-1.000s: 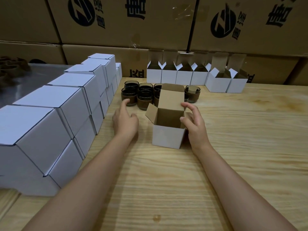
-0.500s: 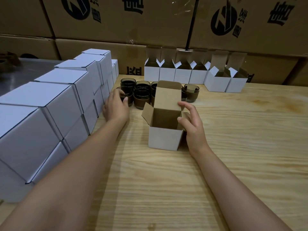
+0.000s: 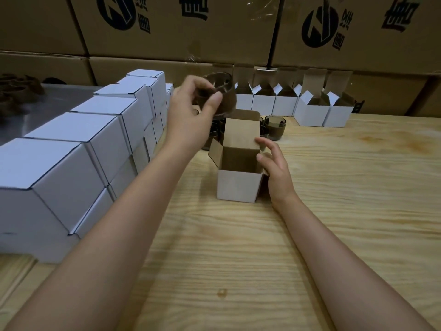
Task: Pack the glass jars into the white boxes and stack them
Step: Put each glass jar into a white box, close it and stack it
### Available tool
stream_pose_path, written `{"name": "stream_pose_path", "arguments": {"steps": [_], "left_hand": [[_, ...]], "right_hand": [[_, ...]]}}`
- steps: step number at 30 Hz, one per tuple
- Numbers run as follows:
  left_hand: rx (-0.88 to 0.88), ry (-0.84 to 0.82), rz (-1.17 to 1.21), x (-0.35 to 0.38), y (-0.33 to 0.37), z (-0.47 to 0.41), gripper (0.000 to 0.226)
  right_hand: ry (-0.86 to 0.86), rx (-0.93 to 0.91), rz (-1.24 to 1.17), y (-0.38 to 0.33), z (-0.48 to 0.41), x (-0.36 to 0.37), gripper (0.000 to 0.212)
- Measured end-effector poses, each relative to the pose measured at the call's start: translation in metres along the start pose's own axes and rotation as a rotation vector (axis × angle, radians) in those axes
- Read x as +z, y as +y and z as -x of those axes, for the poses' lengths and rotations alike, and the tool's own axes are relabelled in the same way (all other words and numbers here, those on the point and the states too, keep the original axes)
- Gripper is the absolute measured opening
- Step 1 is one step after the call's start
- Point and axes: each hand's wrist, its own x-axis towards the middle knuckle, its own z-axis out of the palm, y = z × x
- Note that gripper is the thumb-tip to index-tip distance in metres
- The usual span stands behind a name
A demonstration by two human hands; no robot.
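Observation:
An open white box (image 3: 237,187) with brown flaps stands mid-table. My left hand (image 3: 191,115) holds a dark glass jar (image 3: 223,96) in the air, above and behind the box's left flap; the jar is blurred. Beside the box's right wall is my right hand (image 3: 276,167), its fingers loosely curled and touching the right flap and the lid's edge. More dark glass jars (image 3: 274,126) stand behind the box, mostly hidden by it and by my left hand.
Closed white boxes (image 3: 78,149) are stacked two high along the left edge of the wooden table (image 3: 334,211). A row of open white boxes (image 3: 310,108) lines the back. Large brown cartons (image 3: 191,32) form the wall behind.
My left hand reached the jars, took one and lifted it up and to the right, over the open box. My right hand stayed beside the box.

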Motion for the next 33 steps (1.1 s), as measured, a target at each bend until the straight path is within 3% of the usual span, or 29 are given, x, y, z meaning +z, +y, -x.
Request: {"name": "stream_pose_path", "arguments": {"steps": [6, 13, 17, 25, 29, 33], "left_hand": [[-0.069, -0.239, -0.031, 0.008, 0.003, 0.023, 0.011], [-0.073, -0.514, -0.342, 0.009, -0.007, 0.028, 0.018], [-0.050, -0.530, -0.521, 0.013, -0.010, 0.031, 0.022], [-0.130, -0.530, -0.550, 0.024, -0.003, 0.027, 0.019], [-0.190, -0.646, -0.569, 0.021, -0.001, 0.018, 0.019], [-0.137, -0.856, -0.729, 0.019, 0.002, 0.007, 0.024]], "right_hand": [[0.008, 0.032, -0.075, -0.001, 0.000, 0.000, 0.035], [0.024, 0.014, -0.048, -0.002, -0.001, 0.002, 0.029], [0.016, -0.022, -0.021, 0.001, -0.003, 0.001, 0.044], [-0.022, 0.006, -0.074, 0.000, -0.002, 0.001, 0.041], [-0.042, 0.008, -0.081, -0.001, -0.002, 0.000, 0.047], [-0.043, 0.032, -0.072, 0.000, -0.003, -0.001, 0.046]]}}
